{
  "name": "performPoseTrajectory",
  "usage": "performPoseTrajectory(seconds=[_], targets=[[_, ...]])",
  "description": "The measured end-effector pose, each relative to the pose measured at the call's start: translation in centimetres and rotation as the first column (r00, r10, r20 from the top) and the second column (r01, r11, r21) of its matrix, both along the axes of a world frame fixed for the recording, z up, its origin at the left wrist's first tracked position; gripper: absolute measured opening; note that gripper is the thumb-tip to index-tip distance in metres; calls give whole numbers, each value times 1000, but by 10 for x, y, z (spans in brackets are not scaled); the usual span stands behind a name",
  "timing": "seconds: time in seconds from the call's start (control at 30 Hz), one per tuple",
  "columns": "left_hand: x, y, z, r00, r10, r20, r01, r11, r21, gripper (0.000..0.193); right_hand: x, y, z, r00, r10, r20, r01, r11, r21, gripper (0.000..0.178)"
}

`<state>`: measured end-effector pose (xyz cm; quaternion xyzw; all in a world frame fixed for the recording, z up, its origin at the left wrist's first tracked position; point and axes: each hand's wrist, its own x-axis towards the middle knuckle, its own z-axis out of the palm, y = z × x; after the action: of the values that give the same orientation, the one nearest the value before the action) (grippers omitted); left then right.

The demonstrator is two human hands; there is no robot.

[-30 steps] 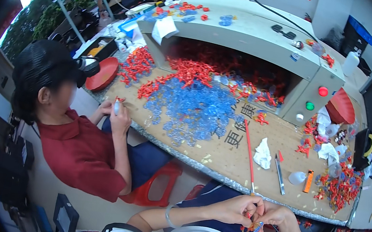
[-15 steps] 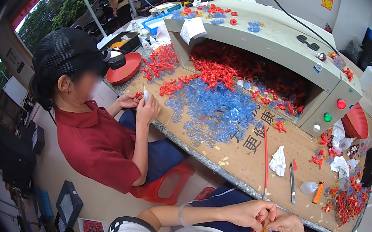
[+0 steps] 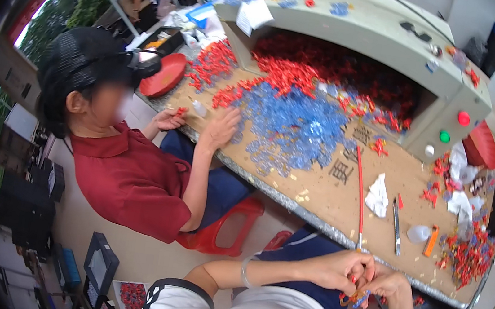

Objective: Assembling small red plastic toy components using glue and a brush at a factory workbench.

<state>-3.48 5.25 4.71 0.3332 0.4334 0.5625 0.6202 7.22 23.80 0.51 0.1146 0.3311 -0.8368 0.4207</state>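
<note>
The fingers of the left hand (image 3: pixel 340 270) and the right hand (image 3: pixel 390 284) pinch a small piece (image 3: pixel 358 299) of red, amber and blue between them. It is above the lap, just off the near edge of the worktop (image 3: pixel 323 199).

A red-handled brush (image 3: pixel 358 194) lies with its lower end at that edge, close to the left hand. To its right are a crumpled white tissue (image 3: pixel 378 195), a slim silvery tool (image 3: pixel 396 227), a small translucent bottle (image 3: pixel 418 233) and an orange object (image 3: pixel 431 241). A mixed heap (image 3: pixel 466 261) of coloured pieces fills the near right corner.

Toward the far edge, blue pieces (image 3: pixel 291 129) spread in front of a pale grey machine (image 3: pixel 440 67), with red pieces (image 3: pixel 286 75) at and inside its opening. A red bowl (image 3: pixel 164 75) sits at the left end. There, a co-worker in a dark red shirt (image 3: pixel 131 183) has one hand (image 3: pixel 221 129) at the blue pieces' left side.
</note>
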Motion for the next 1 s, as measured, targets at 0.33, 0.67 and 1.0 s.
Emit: performPoseTrajectory(seconds=[0.33, 0.67, 1.0], targets=[[-1, -4, 2, 992, 35, 118, -21, 993, -119, 38, -4, -8, 8, 998, 45, -32, -44, 998, 41, 20], [-3, 4, 1, 998, -7, 62, 17, 984, -176, 35, -1, -4, 1, 998, 6, -61, -7, 1000, -16, 20], [-2, 6, -3, 999, -13, 53, 23, 984, -177, 36, 0, -3, -4, 999, 10, -48, -12, 999, -44, 21]])
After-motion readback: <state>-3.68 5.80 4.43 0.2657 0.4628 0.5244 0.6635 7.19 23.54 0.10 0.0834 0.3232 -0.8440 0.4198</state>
